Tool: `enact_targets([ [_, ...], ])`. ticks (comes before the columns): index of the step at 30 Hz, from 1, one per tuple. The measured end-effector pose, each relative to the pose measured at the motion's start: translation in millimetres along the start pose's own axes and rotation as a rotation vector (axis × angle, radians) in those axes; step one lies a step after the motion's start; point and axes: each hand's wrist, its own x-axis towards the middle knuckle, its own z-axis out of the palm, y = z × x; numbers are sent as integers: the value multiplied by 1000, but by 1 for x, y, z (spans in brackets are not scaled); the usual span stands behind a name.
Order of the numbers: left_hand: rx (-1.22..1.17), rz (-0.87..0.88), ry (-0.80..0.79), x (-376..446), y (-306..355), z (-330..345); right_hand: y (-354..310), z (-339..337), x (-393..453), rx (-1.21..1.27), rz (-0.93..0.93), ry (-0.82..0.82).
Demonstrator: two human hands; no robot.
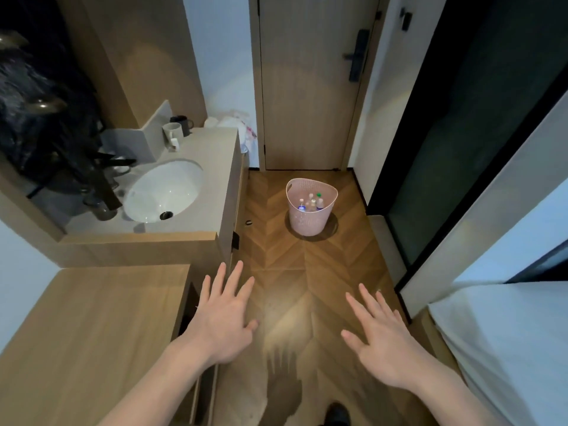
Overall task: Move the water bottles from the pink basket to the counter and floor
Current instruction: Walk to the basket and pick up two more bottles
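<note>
The water bottles (312, 203) stand upright inside the pink basket (310, 221), crowded together, one with a green cap and one with a blue label. The basket sits on the wooden floor (307, 272) at the far end of the passage, just in front of the closed door (307, 87). To its left is the bench (203, 155) with a white sink (163, 192) set into it; two mugs (176, 130) stand at the bench's far end, and a small dark ring (248, 222) lies on the floor near its base. A lower wooden cabinet top (92, 333) fills the near left, and a white bed (507, 348) the near right. The floor between me and the basket is bare. My left hand (222, 321) and right hand (384, 342) are held out palm down over the near floor, well apart from the basket. Each grip is fully open, fingers spread, holding and touching nothing.
</note>
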Motion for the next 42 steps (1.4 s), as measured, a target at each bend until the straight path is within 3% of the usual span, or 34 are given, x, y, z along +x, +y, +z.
enact_targets([
  [15,-45,-46,-28,259,49,-34,90,-131,235,-12,14,-8],
  [23,-106,-103,-36,367,70,-59,117,-217,342,-110,-79,-12],
  [42,-154,-82,-156,698,-4,-110,130,-338,625,-1,71,-86],
])
